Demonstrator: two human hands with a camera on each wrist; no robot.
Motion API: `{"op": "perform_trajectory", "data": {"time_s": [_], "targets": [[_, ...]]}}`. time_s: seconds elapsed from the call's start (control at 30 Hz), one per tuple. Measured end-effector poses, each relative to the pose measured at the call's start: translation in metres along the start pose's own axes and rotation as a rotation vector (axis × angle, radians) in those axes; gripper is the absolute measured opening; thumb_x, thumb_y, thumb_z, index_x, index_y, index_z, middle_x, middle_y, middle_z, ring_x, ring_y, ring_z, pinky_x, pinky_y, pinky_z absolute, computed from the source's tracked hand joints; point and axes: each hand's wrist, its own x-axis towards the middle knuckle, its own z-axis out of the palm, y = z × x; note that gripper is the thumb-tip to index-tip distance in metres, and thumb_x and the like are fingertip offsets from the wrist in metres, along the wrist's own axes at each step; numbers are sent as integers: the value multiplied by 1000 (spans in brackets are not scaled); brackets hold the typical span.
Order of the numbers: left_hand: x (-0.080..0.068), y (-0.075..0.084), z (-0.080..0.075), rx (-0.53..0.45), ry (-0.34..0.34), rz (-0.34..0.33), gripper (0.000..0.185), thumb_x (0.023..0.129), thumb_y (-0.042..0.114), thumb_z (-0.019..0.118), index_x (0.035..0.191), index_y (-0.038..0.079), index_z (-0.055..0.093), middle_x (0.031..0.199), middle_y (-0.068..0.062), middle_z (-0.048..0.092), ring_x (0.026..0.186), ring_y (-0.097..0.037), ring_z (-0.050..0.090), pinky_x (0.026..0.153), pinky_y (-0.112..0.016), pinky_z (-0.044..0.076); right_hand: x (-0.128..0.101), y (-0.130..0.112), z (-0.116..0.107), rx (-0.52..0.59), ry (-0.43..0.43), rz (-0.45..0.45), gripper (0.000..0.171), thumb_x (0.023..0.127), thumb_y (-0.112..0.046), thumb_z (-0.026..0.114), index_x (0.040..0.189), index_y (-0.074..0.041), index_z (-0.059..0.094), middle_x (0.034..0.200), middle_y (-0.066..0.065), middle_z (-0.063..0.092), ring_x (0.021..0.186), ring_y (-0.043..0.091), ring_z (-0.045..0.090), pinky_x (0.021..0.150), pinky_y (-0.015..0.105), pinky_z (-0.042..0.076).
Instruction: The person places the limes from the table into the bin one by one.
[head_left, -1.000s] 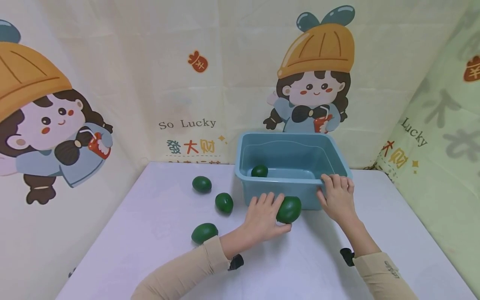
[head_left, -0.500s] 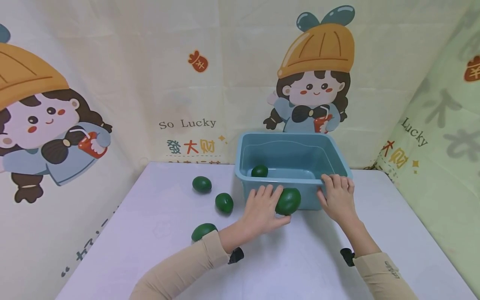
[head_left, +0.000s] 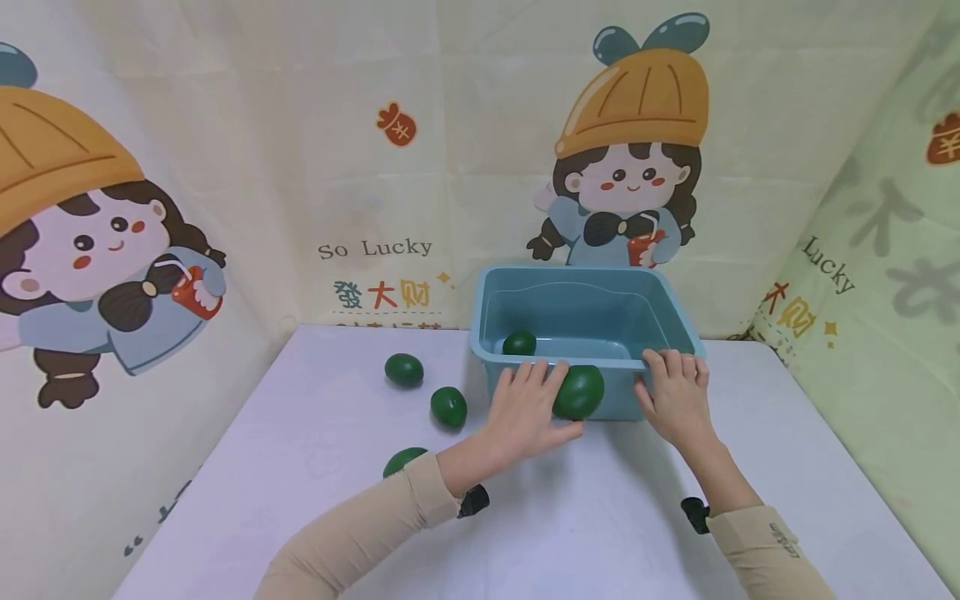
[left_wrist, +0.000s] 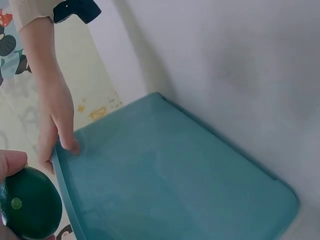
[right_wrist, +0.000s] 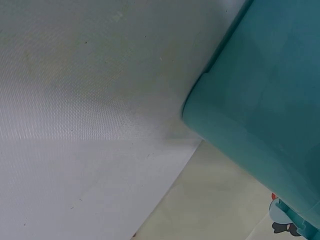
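Note:
My left hand point(head_left: 525, 412) grips a dark green avocado point(head_left: 579, 392) and holds it off the table against the front wall of a blue plastic bin point(head_left: 557, 296). In the left wrist view the avocado point(left_wrist: 27, 202) shows at the lower left beside the bin's outer wall point(left_wrist: 165, 185). My right hand point(head_left: 675, 392) grips the bin's front right rim, fingers curled over the edge. Another avocado point(head_left: 519, 342) lies inside the bin near its front left corner. The right wrist view shows only the bin's corner point(right_wrist: 260, 105) and the table.
Three more avocados lie on the white table point(head_left: 600, 517): one point(head_left: 403, 368) at the back left, one point(head_left: 448, 407) nearer the bin, one point(head_left: 401, 460) partly hidden by my left sleeve. Cartoon-printed cloth walls close in the back and both sides.
My left hand has lifted the avocado from the table up along the bin's front wall, toward the rim. The right hand has stayed on the rim.

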Motion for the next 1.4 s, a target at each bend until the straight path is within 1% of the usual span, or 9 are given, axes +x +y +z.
{"op": "perform_trajectory", "data": {"time_s": [0.17, 0.37, 0.5, 0.7, 0.87, 1.07, 1.23, 1.4], "targets": [[2, 0, -2, -6, 6, -11, 72, 75, 65, 52, 130, 19, 42, 105, 0, 49, 92, -15, 44, 71, -30, 35, 0, 0, 0, 2, -5, 4, 36, 81, -19, 49, 112, -1, 42, 101, 19, 36, 94, 38, 28, 88, 55, 14], [7, -1, -6, -24, -2, -26, 71, 75, 64, 53, 128, 19, 41, 100, 0, 47, 91, -16, 42, 71, -29, 34, 0, 0, 0, 4, -12, 10, 36, 82, -19, 49, 112, -1, 42, 102, 19, 36, 94, 38, 28, 88, 54, 14], [11, -2, -10, -41, -9, -37, 70, 76, 62, 53, 129, 19, 40, 102, 0, 46, 91, -15, 40, 72, -30, 35, 0, 0, 1, 12, 10, -2, 35, 82, -21, 46, 111, -1, 43, 101, 19, 36, 93, 38, 29, 88, 55, 14], [16, -4, -13, -49, 13, -42, 69, 75, 61, 52, 129, 18, 42, 105, 0, 48, 93, -15, 42, 73, -30, 34, 0, 1, 3, 15, 67, -34, 36, 83, -25, 37, 108, -1, 44, 98, 19, 38, 89, 38, 30, 86, 55, 16], [19, -5, -14, -56, 11, -51, 69, 76, 60, 52, 130, 19, 41, 106, 0, 48, 95, -15, 41, 74, -30, 34, 0, 2, 3, 15, 60, -29, 35, 83, -25, 38, 109, -2, 44, 99, 19, 38, 89, 38, 30, 86, 55, 15], [24, -6, -16, -30, 11, -49, 70, 76, 62, 51, 130, 19, 41, 103, 0, 46, 92, -15, 41, 72, -29, 33, 0, 2, 2, 19, 53, -23, 34, 82, -22, 44, 109, -1, 44, 99, 19, 38, 90, 38, 29, 86, 54, 15], [27, -7, -16, -18, 11, -55, 72, 76, 63, 51, 130, 18, 41, 104, 0, 46, 93, -15, 42, 72, -29, 33, 0, 2, 2, 17, 62, -27, 35, 83, -24, 39, 109, -2, 44, 99, 19, 38, 90, 38, 30, 86, 54, 15], [32, -9, -16, -12, 8, -65, 72, 76, 63, 51, 131, 17, 40, 107, -1, 47, 96, -16, 42, 73, -30, 34, 0, 1, 2, 21, 58, -24, 35, 83, -24, 39, 109, -1, 44, 100, 19, 38, 90, 38, 29, 86, 55, 15]]}}
